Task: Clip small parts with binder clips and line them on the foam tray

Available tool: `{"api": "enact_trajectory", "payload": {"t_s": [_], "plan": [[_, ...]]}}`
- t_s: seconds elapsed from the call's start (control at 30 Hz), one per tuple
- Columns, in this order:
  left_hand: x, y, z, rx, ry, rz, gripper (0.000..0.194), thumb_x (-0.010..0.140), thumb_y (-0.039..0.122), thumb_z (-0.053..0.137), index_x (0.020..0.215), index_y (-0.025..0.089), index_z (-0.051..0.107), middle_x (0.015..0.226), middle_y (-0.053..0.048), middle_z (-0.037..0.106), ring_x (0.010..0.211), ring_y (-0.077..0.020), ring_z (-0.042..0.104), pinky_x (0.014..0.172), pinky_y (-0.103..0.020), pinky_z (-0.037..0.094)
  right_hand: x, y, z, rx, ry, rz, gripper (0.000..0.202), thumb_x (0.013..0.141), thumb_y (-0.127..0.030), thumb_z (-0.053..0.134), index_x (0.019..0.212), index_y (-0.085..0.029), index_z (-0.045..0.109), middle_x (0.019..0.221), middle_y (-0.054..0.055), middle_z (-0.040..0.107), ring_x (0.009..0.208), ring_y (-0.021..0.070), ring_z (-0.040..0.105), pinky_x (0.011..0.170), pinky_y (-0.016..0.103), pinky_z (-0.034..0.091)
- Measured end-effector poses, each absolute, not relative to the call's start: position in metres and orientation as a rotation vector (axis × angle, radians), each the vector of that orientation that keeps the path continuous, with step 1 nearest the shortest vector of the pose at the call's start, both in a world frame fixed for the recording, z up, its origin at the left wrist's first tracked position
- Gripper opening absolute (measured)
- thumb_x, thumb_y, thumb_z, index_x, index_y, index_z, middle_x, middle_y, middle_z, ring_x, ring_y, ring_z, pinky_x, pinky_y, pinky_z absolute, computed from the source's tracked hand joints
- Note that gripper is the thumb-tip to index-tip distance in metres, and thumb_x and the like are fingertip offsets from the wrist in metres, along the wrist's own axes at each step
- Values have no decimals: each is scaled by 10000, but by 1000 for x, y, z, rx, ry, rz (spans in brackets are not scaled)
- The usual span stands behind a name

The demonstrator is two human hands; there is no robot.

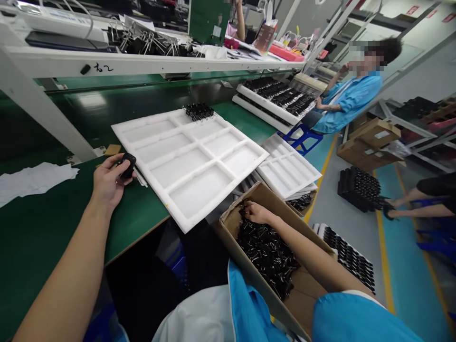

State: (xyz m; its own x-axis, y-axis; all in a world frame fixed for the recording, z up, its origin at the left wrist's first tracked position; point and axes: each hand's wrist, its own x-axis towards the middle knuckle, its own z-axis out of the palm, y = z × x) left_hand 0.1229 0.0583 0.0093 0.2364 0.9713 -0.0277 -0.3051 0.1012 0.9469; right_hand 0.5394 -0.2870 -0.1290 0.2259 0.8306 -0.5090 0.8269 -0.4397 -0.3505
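Green table [46,228] under curled left hand [109,183]

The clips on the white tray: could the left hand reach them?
Probably, with a stretch: the way to the clips across the tray looks free, though the left hand holds a black object.

Black wire-handled clips [265,254] lie jumbled in an open cardboard box [307,287], a black piece [128,166] held well apart.

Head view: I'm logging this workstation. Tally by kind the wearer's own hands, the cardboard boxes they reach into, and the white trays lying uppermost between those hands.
Hands, left hand and right hand: 2
Cardboard box around the right hand: 1
White tray: 1
Total: 4
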Motion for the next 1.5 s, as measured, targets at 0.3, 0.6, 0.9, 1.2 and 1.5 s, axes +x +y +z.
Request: {"api": "enact_trajectory", "payload": {"t_s": [0.3, 0.6, 0.9, 1.2, 1.5], "plan": [[121, 50, 3, 1031, 837, 1099, 615, 507, 354, 963, 1032, 169, 700, 875, -24, 725, 525, -122, 637, 430, -191, 413, 527, -295, -10, -1704, -1015, 1540, 369, 852, -522, 678, 843, -158, 741, 798, 74, 687, 752, 210, 631, 760, 356, 539], [114, 45, 5, 1083, 841, 1038, 577, 567, 445, 956, 1027, 162, 753, 1002, -81, 739, 617, -156, 676, 543, -257, 507, 429, -132, 86, -1244, -1397, 1486, 352, 947, -520, 669, 982, -179, 745, 962, 106, 710, 948, 248, 657, 947, 407, 508], [114, 47, 6, 1046, 830, 1032, 555, 533, 421, 968, 982, 154, 781, 948, -82, 752, 700, -175, 675, 629, -307, 575, 335, 7, 39, -1051, -1081, 1359, 482, 708, -575, 848, 850, -147, 679, 710, 46, 666, 571, 133, 565, 505, 259, 420], [111, 48, 6, 1091, 820, 980, 512, 576, 411, 948, 997, 165, 792, 939, -78, 743, 694, -174, 678, 599, -280, 550, 341, 0, 19, -1081, -1273, 1266, 454, 818, -592, 727, 836, -139, 709, 615, 4, 550, 518, 98, 377, 497, 270, 210], [101, 49, 6, 1332, 849, 870, 522, 664, 448, 902, 1098, 179, 794, 822, -54, 712, 563, -152, 658, 446, -213, 360, 339, -2, 15, -1176, -1654, 1060, 510, 917, -623, 600, 990, -141, 751, 702, 4, 533, 646, 142, 417, 601, 289, 309]]}}
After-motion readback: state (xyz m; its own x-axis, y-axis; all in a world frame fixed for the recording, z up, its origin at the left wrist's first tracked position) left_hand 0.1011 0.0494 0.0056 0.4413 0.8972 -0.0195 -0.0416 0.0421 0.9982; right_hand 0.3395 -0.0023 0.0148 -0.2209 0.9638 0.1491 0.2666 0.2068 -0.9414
